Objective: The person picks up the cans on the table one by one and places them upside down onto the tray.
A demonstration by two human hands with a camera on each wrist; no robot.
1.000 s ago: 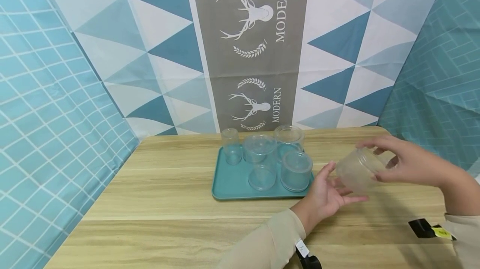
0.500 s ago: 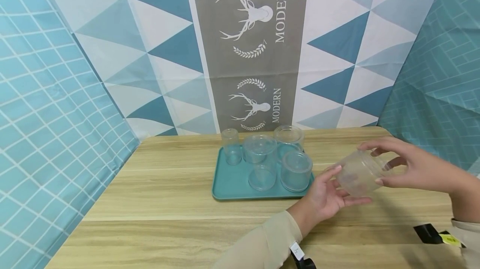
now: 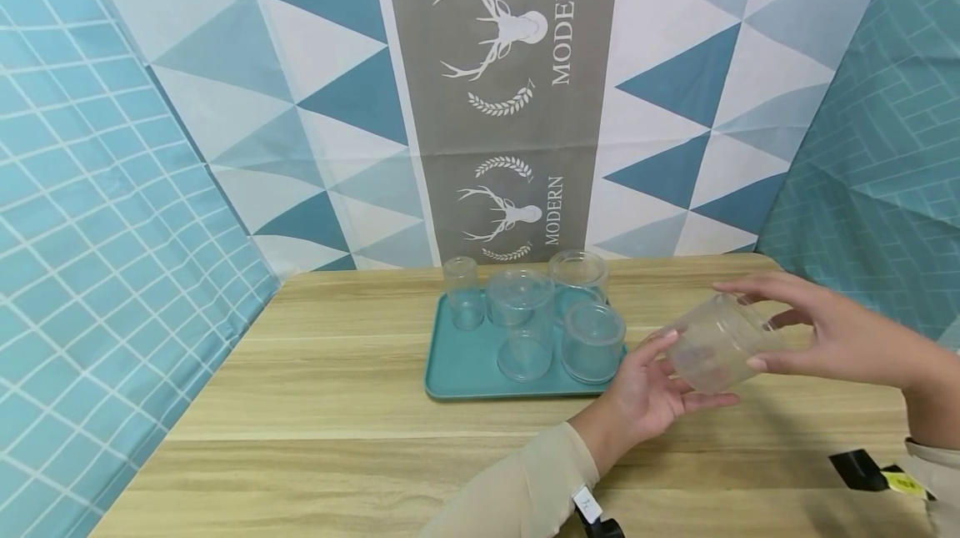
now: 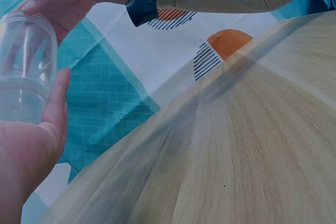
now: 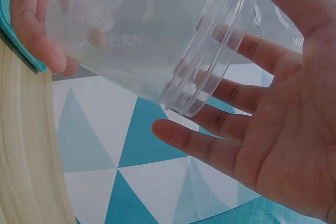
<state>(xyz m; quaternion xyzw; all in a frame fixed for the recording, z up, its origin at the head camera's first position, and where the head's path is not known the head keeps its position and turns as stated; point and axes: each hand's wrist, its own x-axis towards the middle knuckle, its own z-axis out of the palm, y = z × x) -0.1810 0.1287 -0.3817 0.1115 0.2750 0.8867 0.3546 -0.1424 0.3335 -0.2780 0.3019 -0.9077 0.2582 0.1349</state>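
Observation:
A clear plastic jar (image 3: 720, 344) hangs tilted in the air above the right part of the table, held between both hands. Its threaded rim end (image 5: 205, 56) faces the right hand, and its base faces the left. My left hand (image 3: 651, 394) cups the base, thumb on the near upper side and fingers underneath. At the rim end, my right hand (image 3: 813, 329) holds the jar between thumb and fingers. In the left wrist view the jar (image 4: 26, 61) shows see-through, and no contents are visible.
Left of the hands, a teal tray (image 3: 468, 371) stands on the wooden table (image 3: 322, 404). It carries several clear jars, among them a narrow one (image 3: 462, 292) and a wide one (image 3: 592, 342) near the left hand. Patterned cloth (image 3: 510, 104) rises behind the table.
The jar and both hands have shifted only slightly; the right hand has moved a little to the right. Both hands stay on the jar, and the tray's jars have not moved.

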